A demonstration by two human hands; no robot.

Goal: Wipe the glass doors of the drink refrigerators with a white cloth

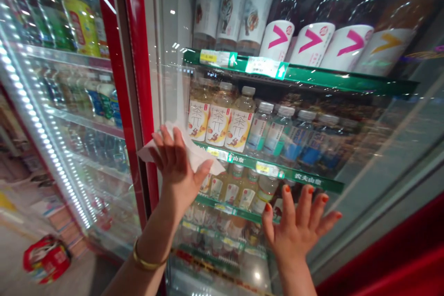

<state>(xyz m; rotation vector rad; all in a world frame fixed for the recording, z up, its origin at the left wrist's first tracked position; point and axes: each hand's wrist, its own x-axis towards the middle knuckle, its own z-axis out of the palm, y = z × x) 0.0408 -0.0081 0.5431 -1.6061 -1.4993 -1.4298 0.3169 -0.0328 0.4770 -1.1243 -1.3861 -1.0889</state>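
Observation:
My left hand (176, 171) holds a white paper tissue (201, 155) pressed to the glass door (169, 69) of a drinks fridge, near its red left frame. Its fingers are stretched out over the tissue, and a gold bangle (149, 261) circles the wrist. To the right, my right hand (296, 222) lies against the same glass, its fingers with orange-red nails spread and nothing in them. Behind the glass, tea bottles with white labels (217, 122) stand just above and right of the tissue. A green shelf strip (305, 175) runs above my right hand.
White-labelled bottles (312, 44) fill the upper shelf, and smaller bottles (232, 192) stand lower down. On the left is another lit fridge (69, 115) with a red frame (121, 101). A red package (46, 259) sits on the floor at lower left.

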